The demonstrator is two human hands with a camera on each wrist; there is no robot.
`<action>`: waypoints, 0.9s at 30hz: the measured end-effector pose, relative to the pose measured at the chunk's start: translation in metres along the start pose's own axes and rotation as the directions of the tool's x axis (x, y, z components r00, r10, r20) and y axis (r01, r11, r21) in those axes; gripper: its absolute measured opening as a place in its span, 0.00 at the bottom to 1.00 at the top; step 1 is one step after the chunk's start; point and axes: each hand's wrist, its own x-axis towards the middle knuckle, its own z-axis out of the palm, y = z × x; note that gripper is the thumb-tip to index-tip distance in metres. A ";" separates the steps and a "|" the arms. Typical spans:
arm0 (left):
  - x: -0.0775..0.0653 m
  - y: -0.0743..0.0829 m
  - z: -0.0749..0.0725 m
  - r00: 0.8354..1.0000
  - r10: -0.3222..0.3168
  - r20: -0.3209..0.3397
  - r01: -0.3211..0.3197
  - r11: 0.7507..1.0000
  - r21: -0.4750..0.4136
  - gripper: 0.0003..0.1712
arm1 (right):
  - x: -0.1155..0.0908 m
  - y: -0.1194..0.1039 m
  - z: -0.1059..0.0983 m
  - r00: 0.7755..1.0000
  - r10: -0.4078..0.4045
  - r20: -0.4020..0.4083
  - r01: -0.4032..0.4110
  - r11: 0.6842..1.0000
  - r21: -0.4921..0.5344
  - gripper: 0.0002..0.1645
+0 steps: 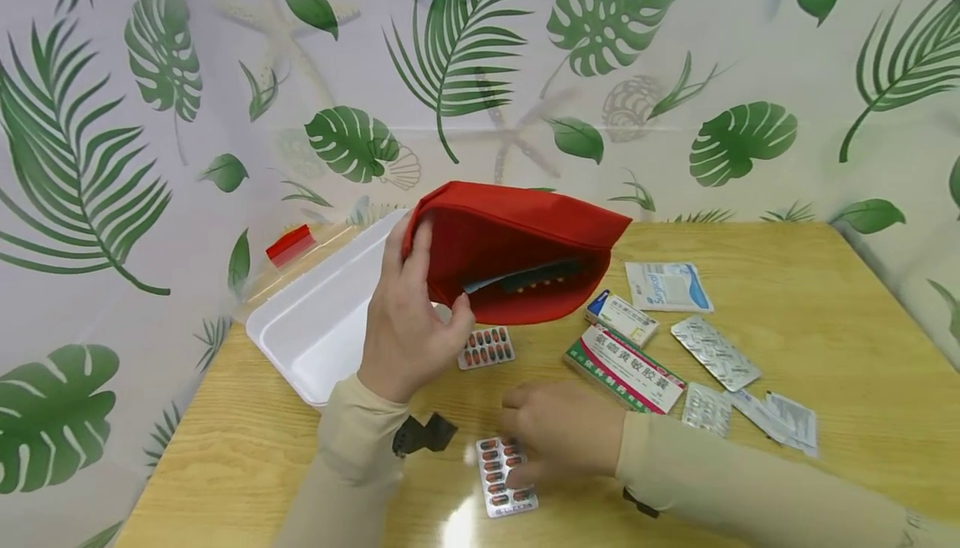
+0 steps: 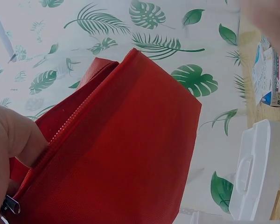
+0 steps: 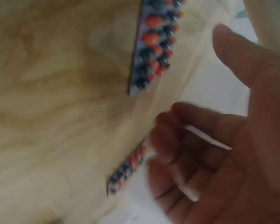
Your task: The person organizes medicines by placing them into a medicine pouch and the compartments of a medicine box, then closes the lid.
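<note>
A red zip pouch [image 1: 525,213] is held up with its mouth gaping, gripped at its left edge by my left hand [image 1: 411,315]. Inside it lies a dark strip with small orange spots [image 1: 536,277], partly hidden. The left wrist view shows the pouch's zipper [image 2: 79,109] and curled fingers over its edge. My right hand [image 1: 562,431] hovers by a blister pack of red-and-dark capsules [image 1: 495,481], covering part of it in the head view. In the right wrist view its fingers are loosely bent, with nothing between them. Another capsule blister pack [image 1: 486,348] lies below the pouch.
A white plastic tray [image 1: 300,373] stands left behind my left hand. To the right lie a green-and-white medicine box [image 1: 622,369], a smaller box [image 1: 622,317], a surgical packet [image 1: 667,286], a silver blister pack [image 1: 716,352], another blister [image 1: 707,409] and sachets [image 1: 780,420].
</note>
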 end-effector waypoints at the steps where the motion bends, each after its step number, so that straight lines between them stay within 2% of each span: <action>1: 0.000 0.000 0.000 1.000 -0.001 -0.002 0.001 1.000 0.001 0.46 | 0.001 -0.001 0.003 1.000 0.015 0.014 -0.015 1.000 -0.006 0.32; 4: 0.001 -0.001 0.001 1.000 0.002 -0.004 -0.002 1.000 0.001 0.46 | 0.004 -0.003 0.010 0.998 0.044 0.047 -0.041 0.998 -0.055 0.45; 6: 0.000 -0.001 0.002 1.000 0.006 -0.005 -0.006 1.000 -0.002 0.45 | 0.006 -0.004 0.013 0.997 0.053 0.056 -0.049 0.996 -0.071 0.49; 12: -0.002 -0.001 0.003 1.000 -0.002 -0.002 0.002 1.000 0.002 0.45 | 0.008 -0.003 0.021 0.996 0.080 0.043 -0.077 0.996 -0.053 0.47; 17: -0.004 -0.001 0.001 1.000 -0.010 -0.013 0.010 1.000 0.015 0.45 | 0.013 0.000 0.027 0.991 0.115 0.070 -0.117 0.993 0.025 0.46; 20: -0.004 0.000 0.001 1.000 -0.006 -0.020 0.006 1.000 0.011 0.45 | 0.014 0.005 0.028 0.986 0.127 0.105 -0.139 0.983 0.116 0.44; 22: -0.004 0.001 0.001 1.000 -0.005 -0.020 0.006 1.000 0.010 0.45 | 0.014 0.010 0.027 0.985 0.130 0.109 -0.150 0.970 0.192 0.39; 27: -0.002 0.002 0.001 1.000 -0.004 -0.017 0.005 1.000 0.013 0.45 | 0.009 0.022 0.020 0.992 0.124 0.023 -0.125 0.938 0.325 0.18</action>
